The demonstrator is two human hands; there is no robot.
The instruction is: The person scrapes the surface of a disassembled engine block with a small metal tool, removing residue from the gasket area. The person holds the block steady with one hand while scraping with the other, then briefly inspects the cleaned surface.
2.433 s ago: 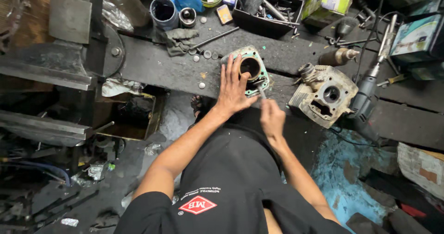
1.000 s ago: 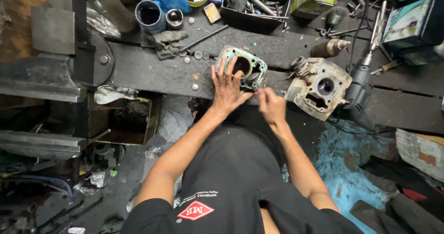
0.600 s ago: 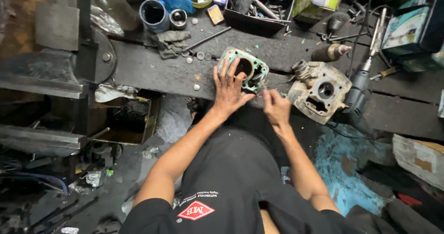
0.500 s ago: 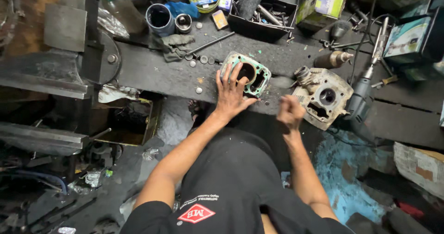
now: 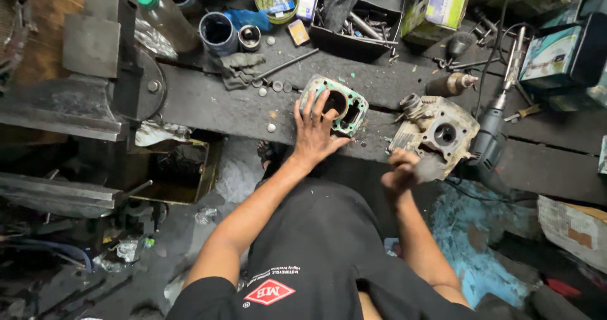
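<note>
The left hand (image 5: 314,132) lay flat with fingers spread, pressing down the engine cylinder (image 5: 334,104) on the dark workbench (image 5: 208,102). Green gasket bits clung to its top face — so the cleaning looked only partly done. The right hand (image 5: 399,171) was curled and blurry beside the cylinder head (image 5: 441,132) — what it held was hard to tell.

Two hands (image 5: 314,132), two engine castings (image 5: 335,104)
</note>
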